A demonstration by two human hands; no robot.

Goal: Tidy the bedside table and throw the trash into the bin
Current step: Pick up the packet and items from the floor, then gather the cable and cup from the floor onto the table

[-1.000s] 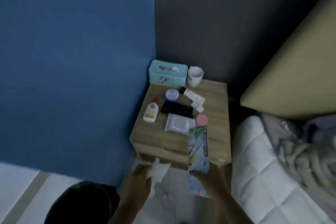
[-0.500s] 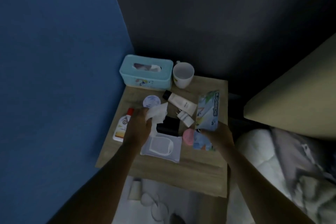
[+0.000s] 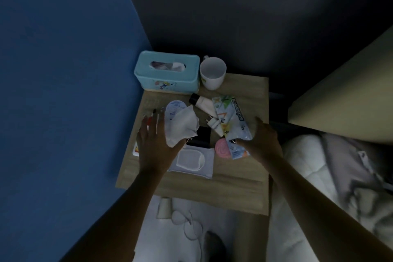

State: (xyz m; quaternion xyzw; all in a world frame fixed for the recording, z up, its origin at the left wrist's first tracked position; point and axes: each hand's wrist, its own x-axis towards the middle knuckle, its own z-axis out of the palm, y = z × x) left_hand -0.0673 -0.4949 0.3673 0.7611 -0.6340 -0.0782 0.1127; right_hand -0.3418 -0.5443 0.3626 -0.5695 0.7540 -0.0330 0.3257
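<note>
My left hand (image 3: 154, 143) hovers over the left side of the wooden bedside table (image 3: 234, 187). Its fingers are spread and its thumb pinches the lower corner of a crumpled white tissue (image 3: 182, 125). My right hand (image 3: 261, 141) grips a colourful scissors package (image 3: 230, 123), tilted above the table's middle right. Under them lie a white wipes pack (image 3: 195, 160), a pink round lid (image 3: 221, 148), a black flat item (image 3: 203, 137), a white tube with a black cap (image 3: 202, 103), a round white jar (image 3: 174, 107) and a small white plug (image 3: 213, 123). No bin is in view.
A teal tissue box (image 3: 168, 74) and a white mug (image 3: 212, 72) stand at the table's back edge. A bottle (image 3: 135, 149) lies partly hidden under my left hand. A cardboard tube (image 3: 163, 208) and a white cable (image 3: 189, 223) lie on the floor. The bed (image 3: 319, 176) is right, a blue wall left.
Both hands rose from in front of the table to above its top, carrying the tissue and the scissors package. My view moved closer and now looks down on the table.
</note>
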